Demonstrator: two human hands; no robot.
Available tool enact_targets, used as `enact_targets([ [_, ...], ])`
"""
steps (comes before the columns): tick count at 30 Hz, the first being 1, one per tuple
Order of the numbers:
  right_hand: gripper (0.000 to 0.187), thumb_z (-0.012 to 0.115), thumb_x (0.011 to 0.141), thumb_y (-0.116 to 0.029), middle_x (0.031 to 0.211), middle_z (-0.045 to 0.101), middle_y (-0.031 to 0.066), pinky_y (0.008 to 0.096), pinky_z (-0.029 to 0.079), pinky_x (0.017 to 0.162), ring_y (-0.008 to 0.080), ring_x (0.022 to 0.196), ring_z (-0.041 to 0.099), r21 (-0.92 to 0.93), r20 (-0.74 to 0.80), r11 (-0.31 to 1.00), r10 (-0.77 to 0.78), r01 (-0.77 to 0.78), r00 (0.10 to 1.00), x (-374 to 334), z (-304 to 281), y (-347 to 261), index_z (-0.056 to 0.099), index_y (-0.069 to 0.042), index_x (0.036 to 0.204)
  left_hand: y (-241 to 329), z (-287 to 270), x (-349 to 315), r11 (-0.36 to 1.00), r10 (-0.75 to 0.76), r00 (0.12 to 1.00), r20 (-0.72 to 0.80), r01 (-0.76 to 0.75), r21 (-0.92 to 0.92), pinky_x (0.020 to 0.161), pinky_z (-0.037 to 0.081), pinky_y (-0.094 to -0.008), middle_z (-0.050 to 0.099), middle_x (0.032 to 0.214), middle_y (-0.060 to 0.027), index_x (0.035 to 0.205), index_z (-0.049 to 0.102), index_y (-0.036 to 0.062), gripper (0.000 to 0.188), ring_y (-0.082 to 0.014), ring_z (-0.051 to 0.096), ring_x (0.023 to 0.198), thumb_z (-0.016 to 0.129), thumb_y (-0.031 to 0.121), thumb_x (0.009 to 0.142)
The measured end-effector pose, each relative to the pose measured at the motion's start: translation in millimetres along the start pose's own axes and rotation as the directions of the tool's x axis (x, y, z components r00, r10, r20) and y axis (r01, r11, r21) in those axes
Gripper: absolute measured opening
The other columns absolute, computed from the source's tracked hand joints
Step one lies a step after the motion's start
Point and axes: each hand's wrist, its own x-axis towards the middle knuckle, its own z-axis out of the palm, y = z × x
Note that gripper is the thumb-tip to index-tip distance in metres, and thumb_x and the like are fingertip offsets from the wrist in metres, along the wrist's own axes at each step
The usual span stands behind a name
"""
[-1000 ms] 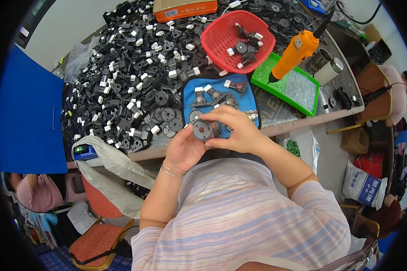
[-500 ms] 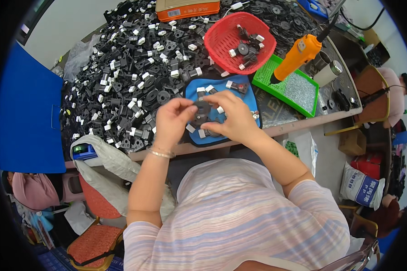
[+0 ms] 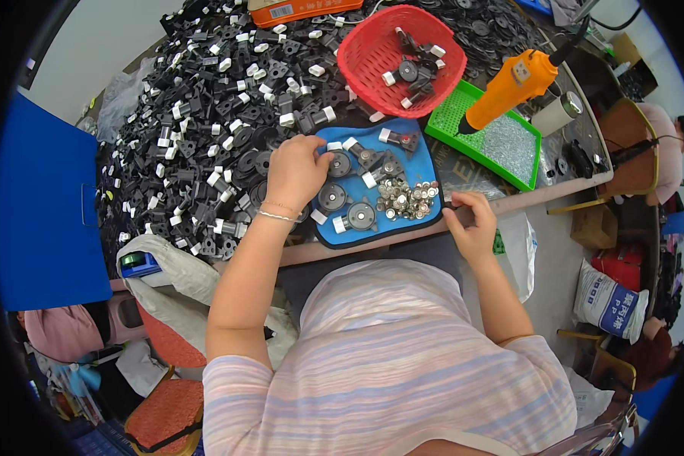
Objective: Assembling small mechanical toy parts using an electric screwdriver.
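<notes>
A worker's left hand (image 3: 292,173) bends over the upper left edge of a blue mat (image 3: 418,162), its thumb and fingertips beside a black wheeled piece; whether they are clamped on it cannot be told, since the hand hides the contact. The right hand (image 3: 473,228) is just off the mat's right edge, thumb and forefinger slightly apart with no part visible between them. Three wheeled pieces (image 3: 332,197) lie wheel up along the mat's left side, presumably so their centres stay exposed. Brackets (image 3: 400,139) occupy the mat's upper half, while silver fittings (image 3: 406,199) are heaped at its lower right, perhaps gathered there for easy picking by the nearer hand. Left of the mat spreads a large heap of black parts (image 3: 228,129) with white ends, likely kept off it to leave working room. Beyond the mat's top edge, a red basket (image 3: 365,61) holds a few similar pieces apart from the heap. To the mat's upper right, an orange power driver (image 3: 509,87) hangs tip down over a green tray (image 3: 447,114) of small silvery pieces, a placement that seems chosen for ready reach.
</notes>
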Motion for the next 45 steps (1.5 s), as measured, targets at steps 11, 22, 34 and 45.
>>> enact_targets([
  [11,0.041,0.071,0.069,-0.002,0.106,0.051,0.0100,0.0300,0.041,0.081,0.0187,0.095,0.050,0.053,-0.379,0.977,-0.172,0.208,0.909,66.5,-22.5,-5.8,0.053,-0.001,0.106,-6.0,-5.2,4.5,0.957,0.286,0.911,0.298,-0.257,-0.134,0.096,0.039,-0.0352,0.055,0.116,-0.0109,0.111,0.059,0.0041,0.048,-0.0299,0.047,0.110,0.073,0.005,0.065],
  [22,0.070,0.077,0.069,-0.012,0.115,0.049,0.0095,0.0319,0.041,0.090,0.0179,0.107,0.050,0.479,-0.250,0.872,0.027,0.099,0.968,136.2,-8.3,-28.7,0.036,-0.001,0.124,-5.4,-5.1,16.6,0.975,0.208,0.919,0.335,-0.169,-0.142,0.092,0.041,-0.0359,0.058,0.110,-0.0133,0.103,0.062,0.0000,0.045,-0.0315,0.052,0.106,0.075,0.005,0.060],
  [34,0.047,0.066,0.080,-0.005,0.117,0.052,0.0087,0.0341,0.041,0.094,0.0183,0.106,0.053,0.549,-0.124,0.836,0.059,0.019,0.991,146.7,-14.2,-25.6,0.044,-0.002,0.121,-2.3,-7.0,31.6,0.977,0.211,0.866,0.453,-0.172,-0.126,0.087,0.045,-0.0330,0.058,0.105,-0.0121,0.099,0.064,0.0015,0.044,-0.0296,0.056,0.100,0.078,0.006,0.057],
  [45,0.046,0.071,0.079,-0.009,0.110,0.057,0.0059,0.0282,0.044,0.088,0.0134,0.100,0.055,0.609,-0.196,0.790,0.060,0.074,0.979,144.1,-13.5,-24.4,0.048,-0.001,0.118,-6.7,-5.9,34.1,0.971,0.222,0.846,0.485,-0.146,-0.191,0.086,0.045,-0.0330,0.057,0.104,-0.0121,0.099,0.063,0.0021,0.045,-0.0295,0.056,0.097,0.078,0.006,0.057],
])
